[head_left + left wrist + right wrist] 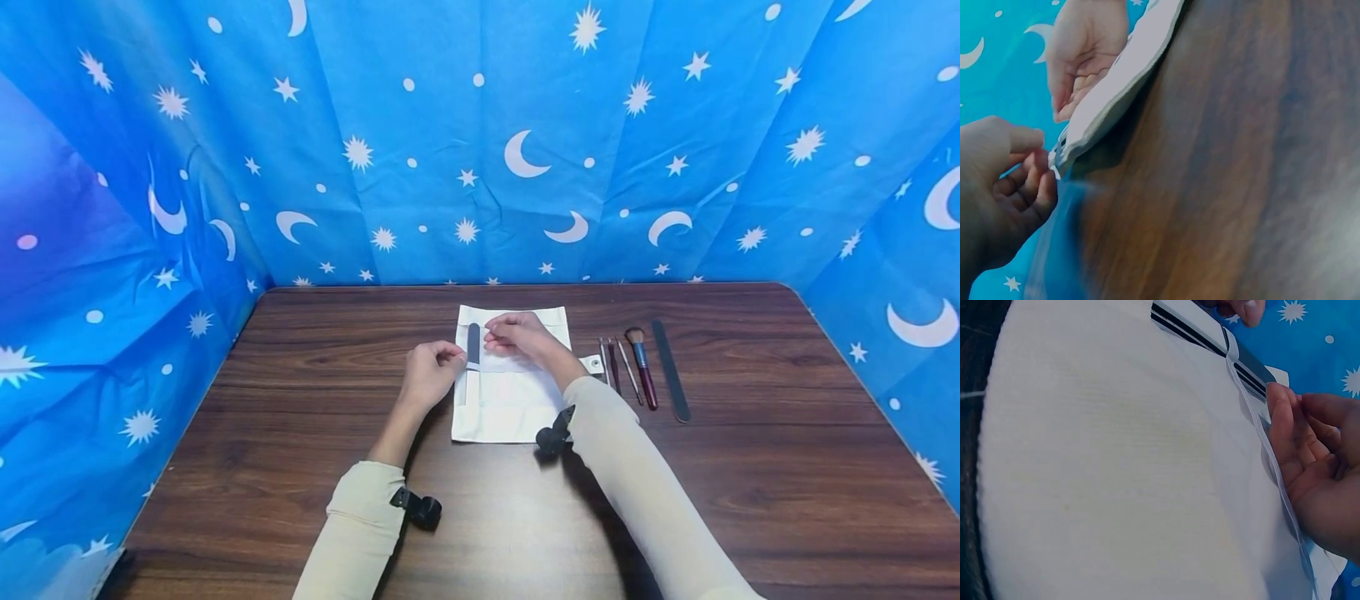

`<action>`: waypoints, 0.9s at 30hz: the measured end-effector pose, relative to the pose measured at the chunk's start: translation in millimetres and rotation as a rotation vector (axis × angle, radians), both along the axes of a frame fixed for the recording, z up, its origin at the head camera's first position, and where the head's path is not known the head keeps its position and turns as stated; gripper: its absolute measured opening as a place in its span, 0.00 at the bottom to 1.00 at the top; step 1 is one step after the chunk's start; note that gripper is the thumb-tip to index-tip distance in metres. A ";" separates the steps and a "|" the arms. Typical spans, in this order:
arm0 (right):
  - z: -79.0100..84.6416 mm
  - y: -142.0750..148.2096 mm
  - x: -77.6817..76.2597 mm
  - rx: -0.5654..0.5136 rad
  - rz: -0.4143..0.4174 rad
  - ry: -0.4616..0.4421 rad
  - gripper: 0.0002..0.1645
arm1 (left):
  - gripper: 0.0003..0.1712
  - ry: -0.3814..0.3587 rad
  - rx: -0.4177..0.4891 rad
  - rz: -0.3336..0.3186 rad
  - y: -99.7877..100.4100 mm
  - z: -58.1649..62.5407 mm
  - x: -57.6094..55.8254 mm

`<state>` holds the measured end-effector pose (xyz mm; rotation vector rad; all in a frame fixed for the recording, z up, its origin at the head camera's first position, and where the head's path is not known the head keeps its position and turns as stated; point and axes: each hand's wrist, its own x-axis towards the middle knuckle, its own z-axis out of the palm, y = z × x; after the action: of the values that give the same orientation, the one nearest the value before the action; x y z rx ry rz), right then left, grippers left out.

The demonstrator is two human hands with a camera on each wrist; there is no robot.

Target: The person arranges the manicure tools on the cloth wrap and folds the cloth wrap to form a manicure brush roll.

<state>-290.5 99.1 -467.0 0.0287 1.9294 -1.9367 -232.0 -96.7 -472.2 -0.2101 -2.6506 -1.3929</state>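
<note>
A white fabric pouch (513, 425) lies unfolded on the table, with a white elastic band (1267, 450) across its inside. A dark grey nail file (473, 340) stands lengthwise at the pouch's left side and passes under the band. At the left edge, beside the file, the fingertips of my left hand (431, 372) reach the fabric; nothing shows clearly between them. My right hand (521, 333) hovers over the pouch's upper part, just right of the file. Its fingers (1282, 419) are loosely bent, and no object is seen in them.
Right of the pouch, by its snap tab (592, 364), lie several slim tools (628, 371), a makeup brush (642, 367) and another long dark nail file (671, 371). A blue star-and-moon curtain (480, 167) surrounds the wooden table (300, 400).
</note>
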 end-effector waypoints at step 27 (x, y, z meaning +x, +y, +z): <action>4.2 12.5 2.4 -0.085 -0.058 -0.015 0.21 | 0.10 -0.114 -0.277 -0.188 16.9 -1.5 -7.2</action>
<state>-288.1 111.7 -462.8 0.0757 1.8542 -2.0489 -239.2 -79.8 -473.7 -0.4313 -2.9812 -1.1076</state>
